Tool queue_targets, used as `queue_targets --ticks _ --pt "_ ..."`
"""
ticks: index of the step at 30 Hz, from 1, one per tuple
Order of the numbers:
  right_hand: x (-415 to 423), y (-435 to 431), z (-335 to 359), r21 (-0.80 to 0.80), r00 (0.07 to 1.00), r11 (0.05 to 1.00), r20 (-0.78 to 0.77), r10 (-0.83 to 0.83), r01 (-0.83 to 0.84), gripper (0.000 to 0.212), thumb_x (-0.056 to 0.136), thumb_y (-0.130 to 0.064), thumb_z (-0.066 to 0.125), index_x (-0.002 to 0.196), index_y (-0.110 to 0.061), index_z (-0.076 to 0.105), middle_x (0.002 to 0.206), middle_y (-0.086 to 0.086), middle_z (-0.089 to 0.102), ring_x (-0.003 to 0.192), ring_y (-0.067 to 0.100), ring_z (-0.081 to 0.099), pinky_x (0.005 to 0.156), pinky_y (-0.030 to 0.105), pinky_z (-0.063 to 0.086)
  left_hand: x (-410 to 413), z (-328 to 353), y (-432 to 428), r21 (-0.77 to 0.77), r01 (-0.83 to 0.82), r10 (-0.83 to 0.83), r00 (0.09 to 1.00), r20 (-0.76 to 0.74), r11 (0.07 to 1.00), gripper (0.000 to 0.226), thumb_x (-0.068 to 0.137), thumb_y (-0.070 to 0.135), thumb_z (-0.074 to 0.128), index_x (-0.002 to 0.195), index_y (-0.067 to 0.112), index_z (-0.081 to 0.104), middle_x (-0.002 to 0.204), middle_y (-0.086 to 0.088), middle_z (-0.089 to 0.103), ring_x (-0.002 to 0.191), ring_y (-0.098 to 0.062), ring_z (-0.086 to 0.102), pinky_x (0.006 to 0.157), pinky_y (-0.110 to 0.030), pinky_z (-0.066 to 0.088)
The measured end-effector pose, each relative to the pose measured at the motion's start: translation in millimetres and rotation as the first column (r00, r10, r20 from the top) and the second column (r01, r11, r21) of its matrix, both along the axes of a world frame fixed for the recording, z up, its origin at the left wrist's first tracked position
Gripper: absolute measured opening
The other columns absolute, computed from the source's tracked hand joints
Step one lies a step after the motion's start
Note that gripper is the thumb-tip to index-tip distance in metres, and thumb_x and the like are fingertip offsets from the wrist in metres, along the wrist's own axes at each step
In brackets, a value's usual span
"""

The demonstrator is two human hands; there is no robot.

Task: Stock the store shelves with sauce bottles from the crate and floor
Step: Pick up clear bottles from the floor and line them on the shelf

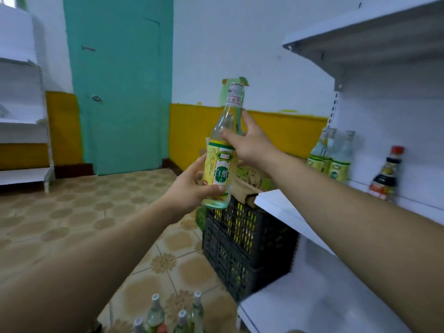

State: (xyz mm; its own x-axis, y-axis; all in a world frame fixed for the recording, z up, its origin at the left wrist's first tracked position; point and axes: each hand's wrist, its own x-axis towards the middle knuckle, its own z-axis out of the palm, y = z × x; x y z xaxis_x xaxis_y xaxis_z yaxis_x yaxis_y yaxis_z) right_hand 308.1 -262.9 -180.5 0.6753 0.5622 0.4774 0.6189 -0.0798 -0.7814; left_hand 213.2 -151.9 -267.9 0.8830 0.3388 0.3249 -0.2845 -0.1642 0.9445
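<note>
Left hand [189, 186] and right hand [249, 143] grip bottle [219, 164].

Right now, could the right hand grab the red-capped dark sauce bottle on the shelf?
Probably not yet: the right hand grips the neck of the white vinegar bottle, which the left hand also holds. Nothing seems to block the way to the dark sauce bottle.
</note>
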Motion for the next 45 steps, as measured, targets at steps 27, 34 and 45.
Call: queue_targets --ticks 27,34,45 --pt "165.1 -185.7 -68.0 -0.017 0.833 0.834 -0.054 -0.551 0.551 0.088 0.084 -0.017 0.073 0.149 -0.044 0.021 0.127 -0.011 0.056 0.109 0.015 0.06 0.092 0.039 0.053 256.8 -54.9 -107.3 0.718 0.452 -0.075 0.868 -0.492 0.53 0.082 0.086 0.064 0.048 0.152 0.031 0.012 0.161 -0.001 0.006 0.148 -0.02 0.007 0.118 -0.047 0.013" --pt "213.5 -183.5 -77.1 -0.055 0.803 0.803 -0.035 -0.595 0.593 0.089 0.088 -0.023 0.07 0.152 -0.041 0.011 0.138 -0.003 0.054 0.117 0.021 0.058 0.096 0.045 0.052 309.3 -65.2 -107.5 0.843 0.467 0.089 0.859 -0.504 0.267 0.075 0.086 0.073 0.026 0.15 0.036 0.014 0.161 0.0 0.003 0.148 -0.023 -0.002 0.117 -0.054 0.002" --pt "296.4 -175.9 -89.4 -0.113 0.681 0.675 0.033 -0.731 0.729 0.09 0.09 -0.039 0.064 0.153 -0.037 -0.002 0.138 0.004 0.051 0.117 0.026 0.056 0.095 0.046 0.05 317.0 -74.6 -101.7 0.884 0.412 0.09 0.894 -0.439 0.22 0.073 0.086 0.074 0.026 0.149 0.039 0.016 0.161 0.007 0.005 0.148 -0.018 0.0 0.116 -0.053 0.0"
